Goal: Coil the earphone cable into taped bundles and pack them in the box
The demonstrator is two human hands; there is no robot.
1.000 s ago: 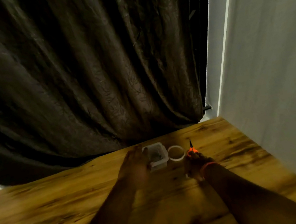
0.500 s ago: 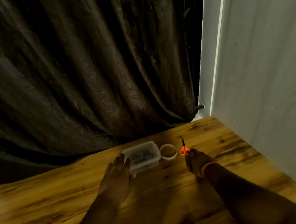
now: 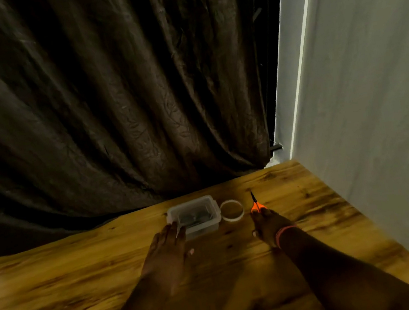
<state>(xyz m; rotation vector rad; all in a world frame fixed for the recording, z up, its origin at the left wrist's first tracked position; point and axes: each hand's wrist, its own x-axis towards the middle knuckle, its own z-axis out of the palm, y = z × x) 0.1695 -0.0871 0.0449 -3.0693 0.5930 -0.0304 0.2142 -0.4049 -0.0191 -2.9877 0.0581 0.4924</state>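
Note:
A small clear plastic box (image 3: pixel 213 213) stands near the table's far edge, with dark coiled bundles showing dimly inside. My left hand (image 3: pixel 169 253) lies flat on the wood, fingers apart, its fingertips touching the box's near left corner. A white tape roll (image 3: pixel 232 211) lies just right of the box. Small orange-handled scissors (image 3: pixel 256 205) lie right of the roll, blade pointing away. My right hand (image 3: pixel 268 226) rests on the table with its fingertips on the scissors' handles; an orange band circles its wrist.
The wooden table (image 3: pixel 86 292) ends at a dark curtain (image 3: pixel 110 102) behind the box. A white wall (image 3: pixel 376 102) runs close along the table's right edge.
My left hand let go of the box, which now sits flat on the table, and drew back to its near corner. The scissors went down onto the wood under my right hand.

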